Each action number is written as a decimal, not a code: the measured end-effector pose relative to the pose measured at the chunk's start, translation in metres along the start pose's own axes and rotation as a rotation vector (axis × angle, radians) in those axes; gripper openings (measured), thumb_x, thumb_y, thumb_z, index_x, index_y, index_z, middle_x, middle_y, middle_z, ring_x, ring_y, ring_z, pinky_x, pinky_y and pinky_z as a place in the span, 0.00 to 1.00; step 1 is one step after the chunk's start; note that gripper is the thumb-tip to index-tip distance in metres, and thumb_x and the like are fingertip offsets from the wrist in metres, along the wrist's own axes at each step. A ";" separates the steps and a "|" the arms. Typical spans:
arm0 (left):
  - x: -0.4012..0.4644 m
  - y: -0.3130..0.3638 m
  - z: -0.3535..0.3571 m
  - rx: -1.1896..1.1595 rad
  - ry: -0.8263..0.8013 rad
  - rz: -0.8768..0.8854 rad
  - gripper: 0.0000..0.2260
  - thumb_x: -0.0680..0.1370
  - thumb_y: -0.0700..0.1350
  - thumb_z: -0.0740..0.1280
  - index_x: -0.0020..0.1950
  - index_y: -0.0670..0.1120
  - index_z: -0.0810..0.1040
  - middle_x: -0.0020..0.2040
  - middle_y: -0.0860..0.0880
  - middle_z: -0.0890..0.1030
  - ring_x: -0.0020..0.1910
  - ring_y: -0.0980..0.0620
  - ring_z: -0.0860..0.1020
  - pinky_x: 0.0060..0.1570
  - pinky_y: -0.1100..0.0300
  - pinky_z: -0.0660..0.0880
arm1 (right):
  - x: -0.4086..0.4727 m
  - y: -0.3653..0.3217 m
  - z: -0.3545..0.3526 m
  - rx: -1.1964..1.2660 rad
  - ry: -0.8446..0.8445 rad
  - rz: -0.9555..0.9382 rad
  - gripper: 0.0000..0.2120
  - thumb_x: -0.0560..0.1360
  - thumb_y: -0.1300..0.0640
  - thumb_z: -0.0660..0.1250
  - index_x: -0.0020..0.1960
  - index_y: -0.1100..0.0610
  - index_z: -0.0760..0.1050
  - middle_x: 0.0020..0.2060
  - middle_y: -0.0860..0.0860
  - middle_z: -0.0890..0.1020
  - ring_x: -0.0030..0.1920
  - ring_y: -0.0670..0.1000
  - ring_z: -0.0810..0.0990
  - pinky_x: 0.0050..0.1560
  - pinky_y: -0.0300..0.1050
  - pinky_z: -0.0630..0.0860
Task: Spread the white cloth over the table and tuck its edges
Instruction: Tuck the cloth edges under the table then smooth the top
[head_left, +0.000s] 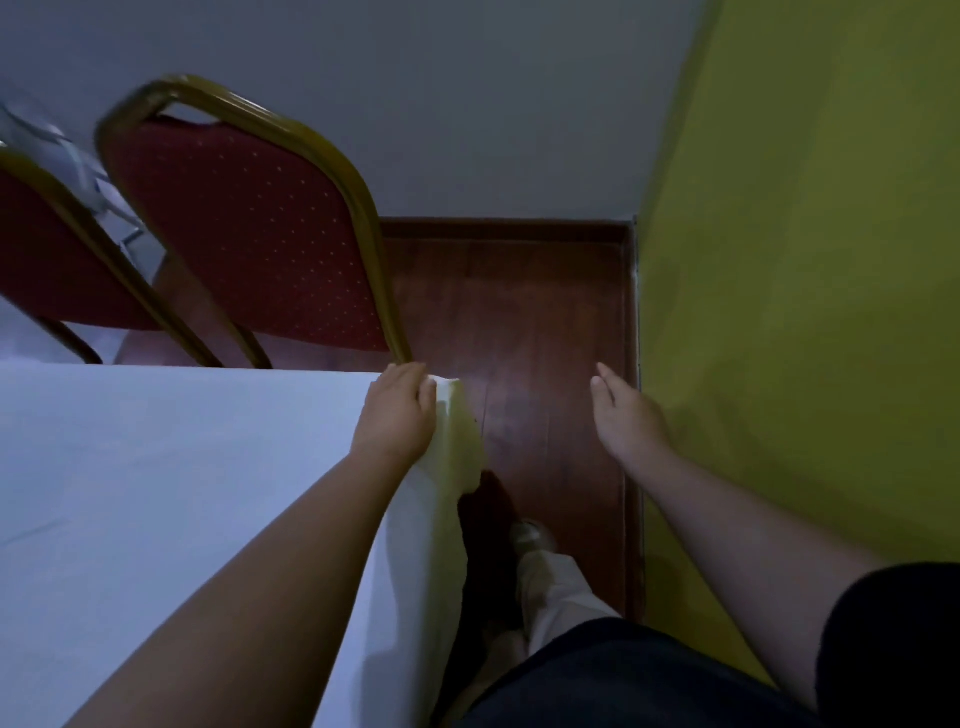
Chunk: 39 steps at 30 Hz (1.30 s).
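Note:
The white cloth (156, 467) lies flat over the table, which fills the lower left of the head view. Its side hangs down along the table's right edge. My left hand (397, 410) rests on the far right corner of the table, fingers curled over the cloth's corner and thumb pressing its draped fold. My right hand (626, 415) hovers over the floor to the right of the table, fingers straight and relaxed, holding nothing and apart from the cloth.
Two red padded chairs with gold frames, one (249, 234) near the corner and one (47, 260) at far left, stand against the table's far edge. A green wall (805, 312) runs close on the right. A narrow strip of wooden floor (519, 312) lies between table and wall.

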<state>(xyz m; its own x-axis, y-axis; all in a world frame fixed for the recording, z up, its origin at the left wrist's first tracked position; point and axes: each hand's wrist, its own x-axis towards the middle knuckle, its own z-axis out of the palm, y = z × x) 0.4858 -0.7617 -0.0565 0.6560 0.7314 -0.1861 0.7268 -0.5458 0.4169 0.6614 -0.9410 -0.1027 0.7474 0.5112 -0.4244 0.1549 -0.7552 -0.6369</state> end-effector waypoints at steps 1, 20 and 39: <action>-0.007 -0.001 -0.004 -0.022 -0.009 -0.030 0.15 0.80 0.45 0.53 0.57 0.40 0.76 0.58 0.43 0.78 0.60 0.42 0.73 0.64 0.46 0.67 | -0.005 -0.006 -0.003 0.009 0.019 -0.017 0.21 0.81 0.48 0.51 0.72 0.52 0.63 0.71 0.56 0.69 0.70 0.57 0.67 0.70 0.50 0.65; 0.100 0.094 -0.035 -0.258 0.017 0.046 0.21 0.83 0.46 0.51 0.75 0.44 0.59 0.76 0.47 0.61 0.76 0.50 0.53 0.74 0.56 0.46 | 0.077 -0.124 -0.073 0.193 0.141 -0.257 0.20 0.81 0.50 0.53 0.70 0.53 0.67 0.69 0.54 0.72 0.70 0.53 0.68 0.69 0.46 0.65; 0.447 0.118 -0.122 -0.429 0.192 -0.140 0.21 0.82 0.46 0.53 0.75 0.40 0.59 0.75 0.44 0.62 0.75 0.49 0.58 0.74 0.53 0.52 | 0.371 -0.361 -0.120 -0.114 -0.056 -0.577 0.20 0.81 0.51 0.54 0.71 0.55 0.66 0.71 0.52 0.70 0.71 0.50 0.68 0.67 0.40 0.63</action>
<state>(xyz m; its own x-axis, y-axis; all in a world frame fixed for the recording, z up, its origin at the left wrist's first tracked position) 0.8397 -0.4493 0.0175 0.4794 0.8699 -0.1158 0.6292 -0.2487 0.7364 0.9604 -0.5278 0.0470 0.4872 0.8709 -0.0650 0.5970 -0.3864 -0.7030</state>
